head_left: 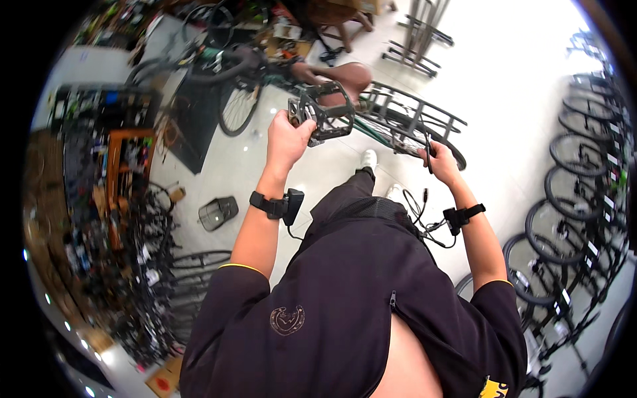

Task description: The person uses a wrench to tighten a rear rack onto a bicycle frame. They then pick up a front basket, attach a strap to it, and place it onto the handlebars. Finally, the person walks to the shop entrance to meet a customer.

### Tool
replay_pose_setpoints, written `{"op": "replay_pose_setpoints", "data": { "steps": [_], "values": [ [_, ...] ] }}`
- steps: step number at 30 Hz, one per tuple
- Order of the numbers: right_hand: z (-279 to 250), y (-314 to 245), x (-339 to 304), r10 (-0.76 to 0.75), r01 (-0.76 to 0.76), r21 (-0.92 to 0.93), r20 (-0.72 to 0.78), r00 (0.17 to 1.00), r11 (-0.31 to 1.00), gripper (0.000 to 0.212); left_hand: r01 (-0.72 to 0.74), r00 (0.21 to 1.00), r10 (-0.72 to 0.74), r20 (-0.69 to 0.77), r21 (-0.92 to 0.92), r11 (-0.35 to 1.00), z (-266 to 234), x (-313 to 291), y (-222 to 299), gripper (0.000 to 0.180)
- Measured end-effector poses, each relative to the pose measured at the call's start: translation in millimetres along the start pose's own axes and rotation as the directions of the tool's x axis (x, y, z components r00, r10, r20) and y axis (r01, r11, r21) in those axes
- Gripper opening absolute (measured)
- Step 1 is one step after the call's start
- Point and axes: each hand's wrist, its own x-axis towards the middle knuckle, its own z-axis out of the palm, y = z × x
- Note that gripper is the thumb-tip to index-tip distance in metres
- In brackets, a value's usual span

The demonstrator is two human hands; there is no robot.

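Note:
My left hand [290, 139] is raised in front of me, closed around black platform bike pedals [335, 111] with open cage frames. They seem to be a pair, one overlapping the other. Farther right, my right hand [440, 163] grips a slim dark tool [428, 154]; its exact kind is too small to tell. Beyond both hands stands a green bicycle with a brown saddle [348, 78] and a black rear rack [421, 113]. The pedals hide part of its frame. The tool shows in front of the rear wheel [458, 151].
A black wire basket [217, 213] lies on the pale floor at left. Rows of bicycle wheels [577, 154] line the right side. Metal stands [418, 43] are at the far side, a wooden stool [338, 16] left of them. Crowded shelves [109, 166] fill the left.

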Motion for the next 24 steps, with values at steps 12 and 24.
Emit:
{"op": "replay_pose_setpoints", "data": {
  "steps": [12, 24],
  "values": [
    [107, -96, 22, -0.163, 0.259, -0.163, 0.445, 0.881, 0.952, 0.031, 0.133, 0.971, -0.228, 0.076, -0.959, 0.249, -142, -144, -154, 0.018],
    [371, -207, 75, -0.174, 0.731, -0.455, 0.777, 0.605, 0.508, 0.037, -0.13, 0.956, -0.268, -0.123, -0.991, -0.01, -292, -216, -371, 0.024]
  ]
}}
